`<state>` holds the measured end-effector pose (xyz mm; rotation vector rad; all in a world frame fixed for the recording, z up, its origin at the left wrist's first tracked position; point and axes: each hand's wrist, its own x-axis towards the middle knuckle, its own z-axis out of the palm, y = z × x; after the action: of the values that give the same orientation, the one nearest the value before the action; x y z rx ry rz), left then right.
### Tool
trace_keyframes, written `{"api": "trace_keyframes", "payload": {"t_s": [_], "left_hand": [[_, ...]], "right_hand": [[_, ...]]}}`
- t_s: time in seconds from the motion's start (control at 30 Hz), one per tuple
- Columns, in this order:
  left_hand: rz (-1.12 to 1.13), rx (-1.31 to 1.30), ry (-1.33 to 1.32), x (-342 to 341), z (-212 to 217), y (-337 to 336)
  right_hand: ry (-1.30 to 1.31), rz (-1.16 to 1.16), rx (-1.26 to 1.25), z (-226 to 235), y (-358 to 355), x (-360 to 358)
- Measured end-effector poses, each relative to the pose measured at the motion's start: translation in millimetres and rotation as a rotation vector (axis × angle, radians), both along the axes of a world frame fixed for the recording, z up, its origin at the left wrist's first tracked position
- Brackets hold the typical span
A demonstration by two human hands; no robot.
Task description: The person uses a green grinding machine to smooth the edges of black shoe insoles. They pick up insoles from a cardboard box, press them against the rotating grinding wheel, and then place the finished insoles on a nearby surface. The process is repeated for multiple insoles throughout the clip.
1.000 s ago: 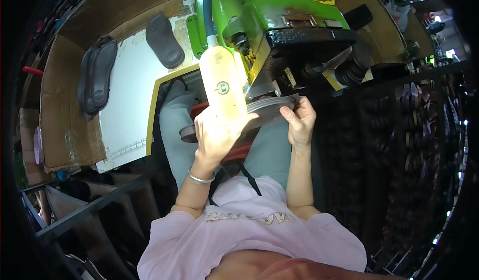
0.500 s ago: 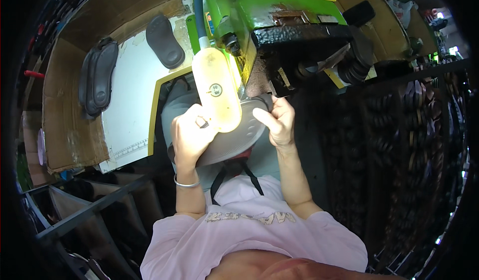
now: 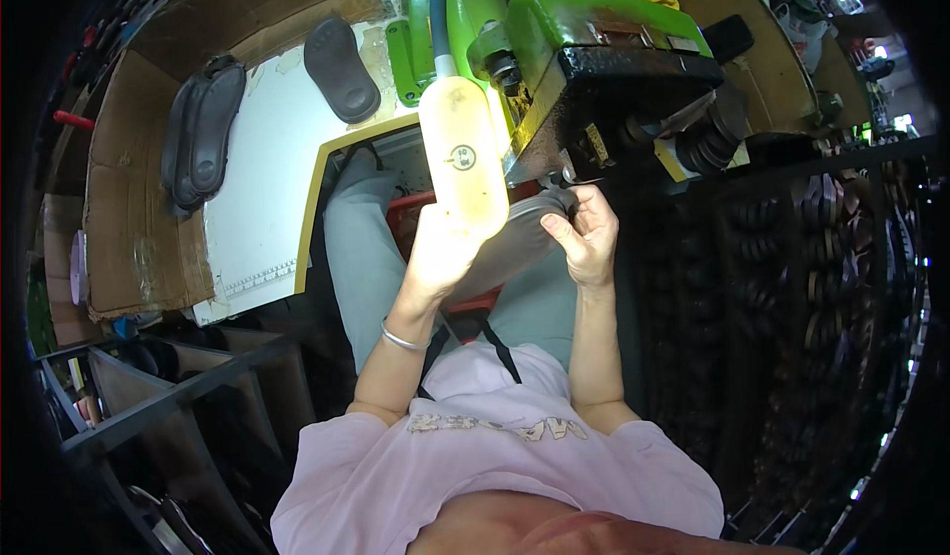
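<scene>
Grey sole (image 3: 507, 254), rubbery-looking, is in front of you, above your lap, its upper edge just under the working end of the green machine (image 3: 594, 6). Your right hand (image 3: 584, 236) is clamped on the far-right end, thumb on the face towards you, fingers over the edge. Your left hand (image 3: 440, 253) is at the other end; lamp (image 3: 463, 159) and glare hide its fingers, so I can't tell if it grips or only steadies.

Step, my read: lining the sole's edge up with the small metal foot (image 3: 558, 173). Contact there: can't tell, your fingers crowd it. Next move calls for a steady edge, an even turn along the curve, and right fingertips clear of the foot.

Orientation: long axis slants from lower left, by your left hand, up to the right, into your right hand. Right end points at the machine; broad face tilts back towards you. Left end is covered, so toe or heel, no call.
</scene>
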<state>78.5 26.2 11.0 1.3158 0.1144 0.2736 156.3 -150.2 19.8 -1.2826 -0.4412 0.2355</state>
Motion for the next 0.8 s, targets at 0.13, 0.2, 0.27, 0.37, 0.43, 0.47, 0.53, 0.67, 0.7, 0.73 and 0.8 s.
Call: {"api": "trace_keyframes", "payload": {"t_s": [0.13, 0.2, 0.27, 0.37, 0.43, 0.47, 0.53, 0.67, 0.7, 0.73, 0.8], "left_hand": [[0.178, -0.402, -0.118, -2.1, 6.1, -2.9], [0.169, -0.595, -0.162, -7.3, 7.9, 19.1], [0.288, -0.202, -0.044, -11.3, 25.2, 25.3], [0.276, 0.643, 0.032, -23.1, 40.6, 13.8], [0.285, 0.863, 0.064, -25.4, 44.9, -0.7], [0.264, 0.947, 0.066, -23.8, 41.4, -3.4], [0.293, 1.052, 0.007, -14.7, 45.2, -3.1], [0.325, 1.035, -0.159, -0.6, 65.8, 4.9], [0.352, 0.957, -0.132, -1.3, 65.7, 5.6], [0.346, 0.963, -0.089, -3.5, 63.9, 7.2], [0.327, 0.982, 0.002, -17.2, 54.4, 11.8]], "right_hand": [[-0.004, 0.034, -0.021, -3.9, -5.2, -2.4], [0.05, 0.036, 0.047, -2.2, -5.8, -4.9], [0.005, -0.007, 0.059, -4.4, -10.1, -2.5], [0.019, -0.063, 0.131, -5.1, -6.8, 2.2], [0.035, -0.102, 0.162, -3.0, -2.6, 3.9], [0.041, -0.118, 0.178, -1.2, -0.8, 5.0], [0.073, -0.164, 0.199, -1.3, -1.1, 8.4], [0.15, -0.184, 0.267, -2.3, -1.5, 10.9], [0.191, -0.167, 0.267, -1.3, -1.0, 9.5], [0.231, -0.159, 0.271, 1.1, 1.1, 7.5], [0.259, -0.122, 0.248, -1.7, 7.7, 3.1]]}}
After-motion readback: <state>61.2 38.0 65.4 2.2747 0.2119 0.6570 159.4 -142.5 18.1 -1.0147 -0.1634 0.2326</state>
